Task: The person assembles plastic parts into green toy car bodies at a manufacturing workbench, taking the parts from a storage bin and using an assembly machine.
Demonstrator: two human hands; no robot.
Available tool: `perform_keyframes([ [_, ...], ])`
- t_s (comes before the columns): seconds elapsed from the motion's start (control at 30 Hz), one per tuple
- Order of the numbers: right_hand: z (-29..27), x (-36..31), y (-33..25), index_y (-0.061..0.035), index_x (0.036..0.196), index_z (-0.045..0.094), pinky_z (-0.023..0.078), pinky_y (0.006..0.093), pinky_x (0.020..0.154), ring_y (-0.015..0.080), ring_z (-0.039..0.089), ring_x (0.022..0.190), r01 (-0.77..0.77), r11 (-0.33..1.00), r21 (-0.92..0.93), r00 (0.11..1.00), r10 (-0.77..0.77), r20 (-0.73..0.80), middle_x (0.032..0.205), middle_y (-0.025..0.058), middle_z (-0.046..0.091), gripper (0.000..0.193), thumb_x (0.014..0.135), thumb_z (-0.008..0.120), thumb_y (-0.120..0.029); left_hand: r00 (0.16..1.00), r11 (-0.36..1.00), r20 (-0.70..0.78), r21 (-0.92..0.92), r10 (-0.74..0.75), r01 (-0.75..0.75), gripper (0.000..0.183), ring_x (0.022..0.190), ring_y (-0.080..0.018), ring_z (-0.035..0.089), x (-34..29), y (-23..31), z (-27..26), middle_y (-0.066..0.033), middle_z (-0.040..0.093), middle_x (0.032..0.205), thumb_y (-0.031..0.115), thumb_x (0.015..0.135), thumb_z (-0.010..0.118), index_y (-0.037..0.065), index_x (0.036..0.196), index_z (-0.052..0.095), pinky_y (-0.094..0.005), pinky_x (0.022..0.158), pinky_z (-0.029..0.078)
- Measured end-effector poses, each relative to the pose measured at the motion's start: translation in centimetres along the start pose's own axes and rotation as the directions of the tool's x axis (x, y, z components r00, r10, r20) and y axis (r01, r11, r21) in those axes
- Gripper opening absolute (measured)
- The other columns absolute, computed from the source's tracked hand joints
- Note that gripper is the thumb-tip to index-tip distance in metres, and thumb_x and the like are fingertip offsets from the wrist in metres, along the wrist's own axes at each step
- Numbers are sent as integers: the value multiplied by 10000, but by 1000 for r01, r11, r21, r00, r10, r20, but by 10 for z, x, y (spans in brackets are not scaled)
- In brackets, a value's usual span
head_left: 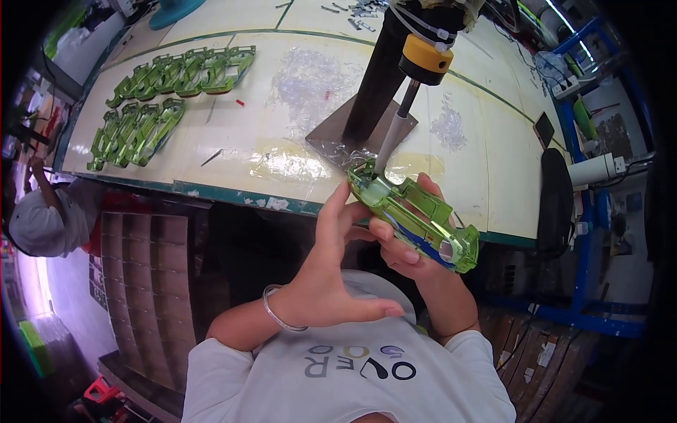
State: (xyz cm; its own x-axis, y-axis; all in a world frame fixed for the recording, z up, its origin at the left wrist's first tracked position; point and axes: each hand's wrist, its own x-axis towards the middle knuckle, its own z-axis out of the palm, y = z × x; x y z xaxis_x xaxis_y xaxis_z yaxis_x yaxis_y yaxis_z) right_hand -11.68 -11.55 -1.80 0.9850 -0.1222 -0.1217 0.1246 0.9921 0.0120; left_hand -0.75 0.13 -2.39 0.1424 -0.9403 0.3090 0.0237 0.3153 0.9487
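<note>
Head view: looks down over a workshop bench and the person's two bare hands.
Surface: a cream-topped surface (233, 141) with a green edge; clear plastic scraps (310, 81) lie scattered on it.
Stock: two rows of glossy green plastic shells (176, 74) lie at the far left of the surface, well apart from the hands.
Tool: a black upright stand (377, 77) on a grey metal base plate carries a yellow-collared tool (423, 60) with a grey tip pointing down.
Room: a blue metal rack (585, 211) and a black chair (557, 197) stand at the right; another person in a white cap (39, 222) sits at the left.
Work piece: a translucent green plastic shell (416, 215) is held in the air just in front of the surface edge, its far end touching the grey tip.
Right grip: the right hand (409, 247) wraps the shell from below, fingers closed around it.
Left grip: the left hand (331, 275) is spread, fingertips touching the shell's near end, thumb out.
Pose: both forearms rise from the lower edge; a silver bangle (278, 314) rings the left wrist.
</note>
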Motion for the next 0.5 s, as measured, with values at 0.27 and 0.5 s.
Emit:
perform_keyframes([
  [0.27,-4,5,-3,-2,1059,463,434,280,406,257,504,433,-22,998,-59,1000,23,8,815,273,524,517,859,255,-431,1000,1000,24,7,-17,17,1159,1135,-275,324,-3,-1,-3,-207,243,1243,234,556,771,20,1283,-105,-386,894,333],
  [0.5,-31,-8,-7,-3,1126,417,453,303,470,262,549,625,-13,993,-121,988,-6,-156,901,224,534,562,861,241,-466,978,974,-129,137,-163,180,854,1082,-249,400,1,-16,-27,-165,388,1171,204,624,720,-2,1256,183,-351,885,344],
])
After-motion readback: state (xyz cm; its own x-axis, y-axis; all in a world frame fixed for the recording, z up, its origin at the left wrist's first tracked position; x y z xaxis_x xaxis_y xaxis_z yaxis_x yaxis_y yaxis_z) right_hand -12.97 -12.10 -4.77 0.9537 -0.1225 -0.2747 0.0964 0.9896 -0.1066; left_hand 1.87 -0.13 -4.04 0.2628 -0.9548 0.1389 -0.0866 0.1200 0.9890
